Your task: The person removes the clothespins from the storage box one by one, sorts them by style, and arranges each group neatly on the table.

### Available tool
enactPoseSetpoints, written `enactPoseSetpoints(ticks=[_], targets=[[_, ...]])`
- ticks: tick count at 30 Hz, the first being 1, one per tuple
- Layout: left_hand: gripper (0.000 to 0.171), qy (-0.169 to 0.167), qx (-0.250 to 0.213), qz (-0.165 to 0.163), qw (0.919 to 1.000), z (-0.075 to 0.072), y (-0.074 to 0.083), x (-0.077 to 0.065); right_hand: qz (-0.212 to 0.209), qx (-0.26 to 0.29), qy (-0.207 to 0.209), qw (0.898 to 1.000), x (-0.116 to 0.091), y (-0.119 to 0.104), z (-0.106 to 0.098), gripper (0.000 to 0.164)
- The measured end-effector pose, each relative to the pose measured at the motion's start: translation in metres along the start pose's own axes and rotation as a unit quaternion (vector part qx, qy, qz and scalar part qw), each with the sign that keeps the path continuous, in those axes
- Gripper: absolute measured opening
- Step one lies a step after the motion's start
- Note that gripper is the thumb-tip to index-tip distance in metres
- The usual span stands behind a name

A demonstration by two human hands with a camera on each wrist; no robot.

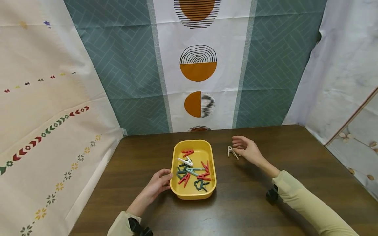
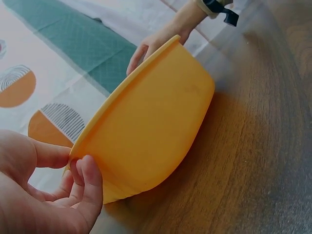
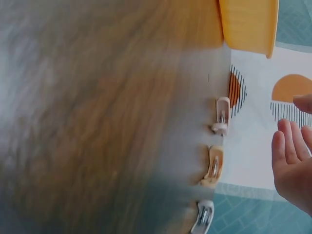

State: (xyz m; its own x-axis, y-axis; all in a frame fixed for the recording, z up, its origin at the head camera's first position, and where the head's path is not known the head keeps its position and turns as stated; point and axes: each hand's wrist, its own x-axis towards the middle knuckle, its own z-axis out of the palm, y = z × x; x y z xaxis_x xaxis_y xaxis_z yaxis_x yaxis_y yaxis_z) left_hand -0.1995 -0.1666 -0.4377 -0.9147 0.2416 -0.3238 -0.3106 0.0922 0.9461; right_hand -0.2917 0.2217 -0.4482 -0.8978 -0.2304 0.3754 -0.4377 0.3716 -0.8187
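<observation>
The left hand (image 1: pixel 157 183) grips the yellow plastic tray (image 1: pixel 193 197) at the rim of its left long side, the thumb at the rim and the other fingers curled against the outer wall. The right hand (image 1: pixel 247 151) holds nothing: its thumb and fingers are parted, the fingers only gently bent, and the right wrist view shows a gap between them and three clothespins. These, one pinkish-white (image 3: pixel 222 114), one tan (image 3: pixel 213 166) and one greyish-white (image 3: pixel 203 217), are set in a row on the brown wooden table (image 1: pixel 236 203), right of the tray and toward the table's far edge.

The tray sits near that far edge, roughly midway between the table's left and right edges. In it, a red clothespin (image 1: pixel 187 152) lies close to the far end and a dark green clip (image 1: pixel 201 187) toward the near right corner. Between them are a white clothespin (image 1: pixel 186 161), a light teal clothespin (image 1: pixel 190 170), more red clothespins and more dark green clips, some overlapping near the middle.
</observation>
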Motion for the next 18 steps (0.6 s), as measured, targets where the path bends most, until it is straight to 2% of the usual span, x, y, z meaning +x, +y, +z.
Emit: enactPoseSetpoints(ticks=[4,8,13,18], targets=[[0.038,0.003,-0.002,0.003,1.0,-0.004,-0.011,0.009,0.022,0.018,-0.007,1.0,0.001,-0.009,0.007,0.045],[0.041,0.007,-0.004,0.005,1.0,-0.007,-0.019,0.016,0.036,0.013,-0.016,0.999,0.003,-0.001,0.014,0.043],[0.042,0.011,0.0,0.009,0.9999,-0.007,-0.021,0.016,0.039,0.004,-0.03,0.999,0.005,0.008,0.021,0.04],[0.04,0.012,0.001,0.011,0.9999,-0.006,-0.021,0.016,0.032,-0.003,-0.04,0.999,0.009,0.005,0.025,0.035]])
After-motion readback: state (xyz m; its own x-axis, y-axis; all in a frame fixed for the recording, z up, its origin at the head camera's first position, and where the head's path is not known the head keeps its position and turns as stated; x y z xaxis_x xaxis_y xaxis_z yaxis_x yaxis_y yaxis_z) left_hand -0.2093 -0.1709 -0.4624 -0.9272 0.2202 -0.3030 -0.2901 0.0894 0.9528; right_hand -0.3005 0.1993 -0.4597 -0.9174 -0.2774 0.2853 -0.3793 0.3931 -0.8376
